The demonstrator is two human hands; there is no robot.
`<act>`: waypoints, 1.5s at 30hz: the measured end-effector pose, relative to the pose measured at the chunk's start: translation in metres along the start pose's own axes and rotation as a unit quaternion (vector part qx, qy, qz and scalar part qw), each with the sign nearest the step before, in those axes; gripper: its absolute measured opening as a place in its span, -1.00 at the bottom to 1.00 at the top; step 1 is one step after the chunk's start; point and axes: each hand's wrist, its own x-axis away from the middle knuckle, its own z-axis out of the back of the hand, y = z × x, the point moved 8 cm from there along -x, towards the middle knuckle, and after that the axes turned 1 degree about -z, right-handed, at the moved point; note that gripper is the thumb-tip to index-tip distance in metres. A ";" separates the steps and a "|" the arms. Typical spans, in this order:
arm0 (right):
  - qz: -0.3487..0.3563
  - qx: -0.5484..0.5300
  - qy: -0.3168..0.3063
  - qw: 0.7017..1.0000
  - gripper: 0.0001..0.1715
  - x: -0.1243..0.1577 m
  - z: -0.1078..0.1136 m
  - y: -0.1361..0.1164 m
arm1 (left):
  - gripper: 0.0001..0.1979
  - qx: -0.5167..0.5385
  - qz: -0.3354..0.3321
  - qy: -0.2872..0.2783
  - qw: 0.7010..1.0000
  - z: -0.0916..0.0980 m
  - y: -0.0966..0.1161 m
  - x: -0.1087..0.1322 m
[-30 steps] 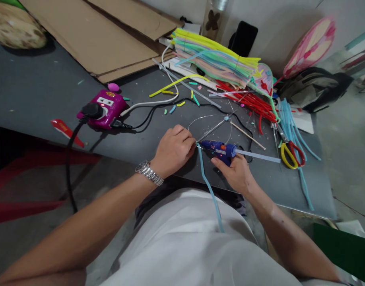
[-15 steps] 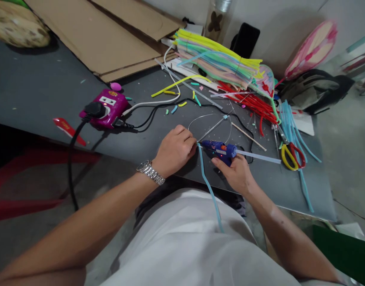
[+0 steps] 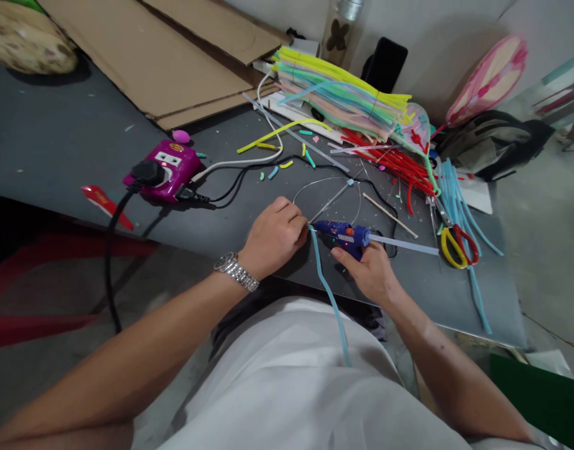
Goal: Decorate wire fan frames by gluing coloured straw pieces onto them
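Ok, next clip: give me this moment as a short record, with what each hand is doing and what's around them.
left hand: the left hand pinches a light blue strip against a thin wire frame
right hand: the right hand grips a blue hot glue gun, its nozzle by the left fingers
gun: a glue stick sticks out of its back
wrist: a metal wristwatch on the left
nearby: yellow-and-red-handled scissors, a magenta power strip
surface: a dark grey table

Left hand point(image 3: 274, 237) pinches a thin wire loop point(image 3: 327, 186) at the end of a pale blue strip point(image 3: 329, 294), which hangs down past the table edge. Right hand point(image 3: 369, 275) grips a blue hot glue gun point(image 3: 343, 237), nozzle against the left fingertips point(image 3: 299, 226). Yellow-and-red scissors point(image 3: 458, 247) lie further right.
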 end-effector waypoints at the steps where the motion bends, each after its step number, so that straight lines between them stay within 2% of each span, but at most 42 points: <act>1: -0.002 0.002 -0.002 1.000 -0.56 0.000 0.000 0.000 | -0.81 -0.002 -0.001 0.001 1.000 0.000 0.000 0.000; 20: 0.020 0.015 0.010 1.000 -0.57 0.002 0.000 -0.001 | -0.80 -0.001 0.010 0.002 1.000 -0.002 -0.003 0.002; 34: 0.020 0.019 0.016 0.999 -0.54 0.001 0.001 0.001 | -0.81 -0.019 0.015 0.007 1.000 -0.001 -0.002 0.003; 40: 0.014 0.036 -0.006 0.999 -0.57 0.002 -0.002 0.001 | -0.81 -0.024 0.015 0.007 1.000 -0.001 -0.002 0.003; 45: 0.010 0.046 0.008 0.999 -0.58 0.004 0.000 0.003 | -0.82 -0.018 0.016 0.007 1.000 -0.001 -0.002 0.003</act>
